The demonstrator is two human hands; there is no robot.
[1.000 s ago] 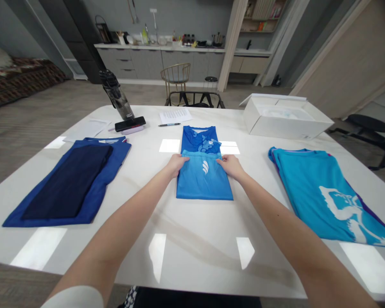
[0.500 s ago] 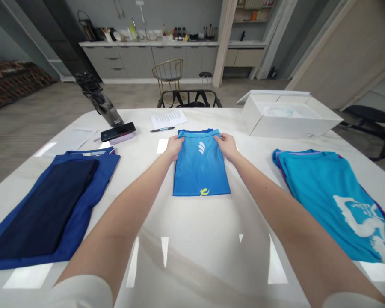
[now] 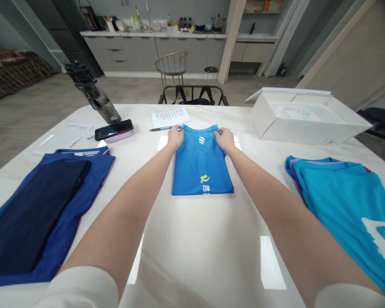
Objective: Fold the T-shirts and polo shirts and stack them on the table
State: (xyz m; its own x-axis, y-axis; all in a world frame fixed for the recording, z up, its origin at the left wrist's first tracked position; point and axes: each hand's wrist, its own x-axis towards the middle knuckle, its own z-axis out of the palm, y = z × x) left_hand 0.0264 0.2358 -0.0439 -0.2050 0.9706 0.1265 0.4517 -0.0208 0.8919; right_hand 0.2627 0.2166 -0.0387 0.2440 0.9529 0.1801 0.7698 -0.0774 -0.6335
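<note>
A folded blue shirt (image 3: pixel 200 160) lies in the middle of the white table, with a white emblem near its top edge and a yellow mark and white characters by its lower fold. My left hand (image 3: pixel 176 137) pinches its upper left corner. At the upper right corner, my right hand (image 3: pixel 224 139) is closed on the fabric too. To the left rests a folded navy garment (image 3: pixel 41 209) on top of a royal blue shirt (image 3: pixel 98 171). A turquoise shirt (image 3: pixel 336 192) with a white print lies folded on the right.
A white open box (image 3: pixel 314 126) stands at the back right. Behind my left hand are a pen (image 3: pixel 160 128) and a printed sheet (image 3: pixel 170 116). Farther left, a phone (image 3: pixel 114 129) and a dark bottle (image 3: pixel 98 98) sit near the back edge of the table (image 3: pixel 192 239).
The top edge of the blue shirt has shifted in my hands, and white characters now show at its lower fold. The camera view has turned slightly.
</note>
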